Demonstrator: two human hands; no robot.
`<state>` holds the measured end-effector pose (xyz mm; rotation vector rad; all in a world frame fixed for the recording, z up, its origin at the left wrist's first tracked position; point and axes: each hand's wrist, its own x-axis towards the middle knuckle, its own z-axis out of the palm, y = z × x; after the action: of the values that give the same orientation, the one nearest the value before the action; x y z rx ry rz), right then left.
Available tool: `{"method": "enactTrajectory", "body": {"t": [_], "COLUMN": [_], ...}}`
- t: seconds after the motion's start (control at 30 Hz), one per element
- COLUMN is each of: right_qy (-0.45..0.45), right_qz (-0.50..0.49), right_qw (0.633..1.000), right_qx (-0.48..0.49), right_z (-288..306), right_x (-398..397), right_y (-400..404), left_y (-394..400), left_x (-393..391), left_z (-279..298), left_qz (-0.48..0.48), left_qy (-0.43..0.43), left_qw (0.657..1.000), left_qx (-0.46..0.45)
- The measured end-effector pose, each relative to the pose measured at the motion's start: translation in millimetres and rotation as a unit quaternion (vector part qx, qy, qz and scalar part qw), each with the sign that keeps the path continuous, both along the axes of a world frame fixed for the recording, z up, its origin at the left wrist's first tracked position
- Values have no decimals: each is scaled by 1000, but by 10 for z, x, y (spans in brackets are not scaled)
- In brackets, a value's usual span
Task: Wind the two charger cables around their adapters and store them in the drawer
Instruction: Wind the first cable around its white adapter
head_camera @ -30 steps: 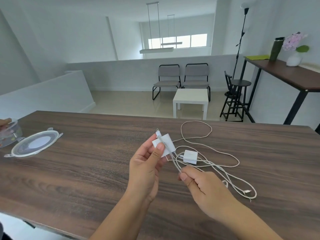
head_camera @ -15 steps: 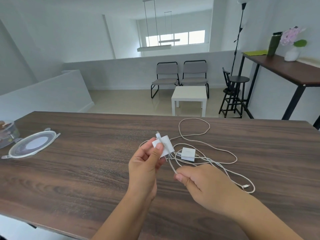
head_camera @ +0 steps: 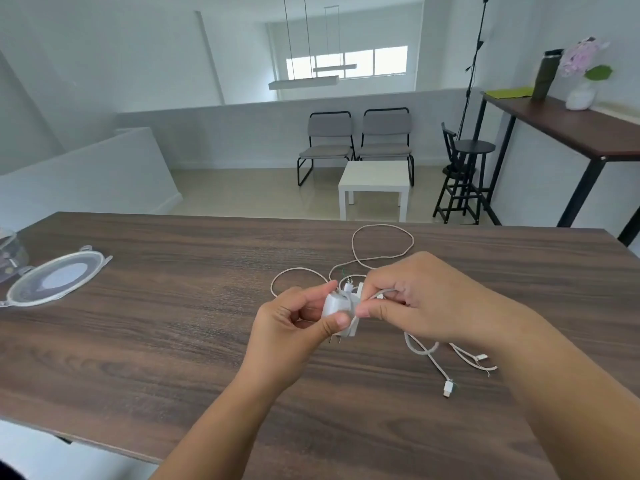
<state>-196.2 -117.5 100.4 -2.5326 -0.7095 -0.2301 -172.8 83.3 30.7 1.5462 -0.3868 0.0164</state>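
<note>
I note the right hand (head_camera: 420, 299) has moved up from its earlier low position at 5 o'clock of the adapter (head_camera: 337, 306) and now sits at 3 o'clock of it, fingers curled, pinching the white cable (head_camera: 381, 293) against it. The left hand (head_camera: 294, 327) grips the adapter between thumb and fingers above the table (head_camera: 173, 341). Loose cable trails to 12 and 5 o'clock. A clear lid (head_camera: 52, 282) lies at 9 o'clock
</note>
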Motion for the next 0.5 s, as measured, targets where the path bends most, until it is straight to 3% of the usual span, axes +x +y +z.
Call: {"method": "enactTrajectory", "body": {"t": [0.37, 0.5], "right_qy": [146, 231], "right_qz": [10, 58], "right_qw": [973, 927], "right_qx": [177, 289], "right_z": [-97, -318], "right_x": [240, 235], "right_y": [-60, -2], "left_y": [100, 124], "left_x": [-90, -108], "left_z": [-9, 35], "left_qz": [-137, -179], "left_qy": [27, 51], "left_qw": [990, 982], "left_qx": [6, -22]}}
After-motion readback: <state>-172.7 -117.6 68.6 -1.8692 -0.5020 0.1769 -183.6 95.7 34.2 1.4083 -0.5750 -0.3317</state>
